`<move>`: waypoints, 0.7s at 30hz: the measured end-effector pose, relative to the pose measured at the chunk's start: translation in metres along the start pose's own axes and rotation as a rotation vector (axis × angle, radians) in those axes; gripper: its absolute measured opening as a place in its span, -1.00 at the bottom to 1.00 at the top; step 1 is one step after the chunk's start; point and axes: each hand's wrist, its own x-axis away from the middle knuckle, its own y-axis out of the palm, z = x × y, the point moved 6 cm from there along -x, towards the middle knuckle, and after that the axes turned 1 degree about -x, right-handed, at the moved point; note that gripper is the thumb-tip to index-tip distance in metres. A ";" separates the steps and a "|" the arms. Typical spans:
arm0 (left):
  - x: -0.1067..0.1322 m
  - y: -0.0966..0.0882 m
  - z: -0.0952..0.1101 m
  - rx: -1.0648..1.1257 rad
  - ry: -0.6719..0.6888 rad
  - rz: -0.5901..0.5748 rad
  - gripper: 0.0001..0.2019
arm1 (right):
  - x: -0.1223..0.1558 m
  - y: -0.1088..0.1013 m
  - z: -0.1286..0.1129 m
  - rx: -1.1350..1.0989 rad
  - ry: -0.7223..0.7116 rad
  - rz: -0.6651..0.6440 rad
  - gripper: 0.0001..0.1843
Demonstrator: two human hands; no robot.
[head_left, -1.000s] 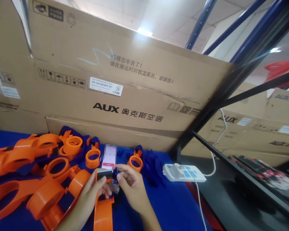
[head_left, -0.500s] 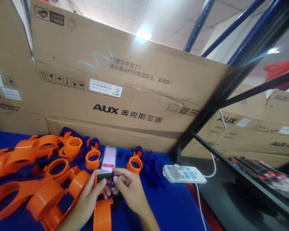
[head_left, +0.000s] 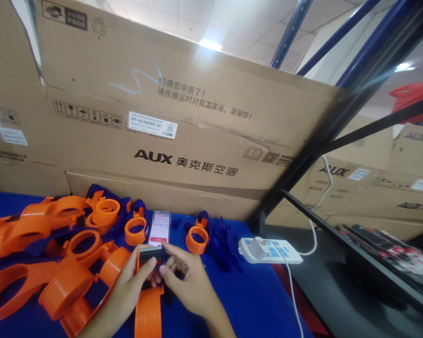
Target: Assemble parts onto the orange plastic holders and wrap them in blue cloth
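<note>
My left hand point(head_left: 137, 274) is closed round the head of an orange plastic tape dispenser point(head_left: 148, 312), its thumb lying on a black band across the front. An orange ring hangs below the hands and seems to belong to this dispenser. On the right side of the head, the index finger and thumb of my right hand point(head_left: 186, 277) close on a thin dark blue piece point(head_left: 163, 259) at its edge. My fingers partly hide that piece. Just beyond both hands lies a phone point(head_left: 159, 230) with a timer on its lit screen.
Many orange dispensers point(head_left: 66, 291) are heaped at left on the blue tabletop point(head_left: 246, 300). One small orange dispenser point(head_left: 197, 239) stands right of the phone beside dark blue scraps point(head_left: 225, 244). A white power strip point(head_left: 270, 250) lies at right by a black rack post. Cardboard boxes point(head_left: 197, 141) wall the back.
Both hands and the dispenser have shifted slightly left and up. My right fingers have moved a little along the blue edge. The phone's timer digits now show.
</note>
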 end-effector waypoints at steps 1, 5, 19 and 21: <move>0.000 0.000 0.001 -0.001 0.002 0.012 -0.74 | 0.000 0.000 -0.001 -0.005 -0.003 -0.001 -0.37; 0.000 -0.002 -0.002 -0.017 -0.007 0.020 -0.73 | -0.001 0.002 -0.003 -0.027 0.007 -0.009 -0.37; -0.001 -0.004 -0.015 0.105 -0.119 0.010 -0.59 | 0.002 -0.004 -0.015 0.211 -0.048 0.069 -0.48; 0.000 -0.003 -0.014 0.125 -0.136 -0.008 -0.58 | 0.002 -0.002 -0.015 0.201 -0.054 0.061 -0.48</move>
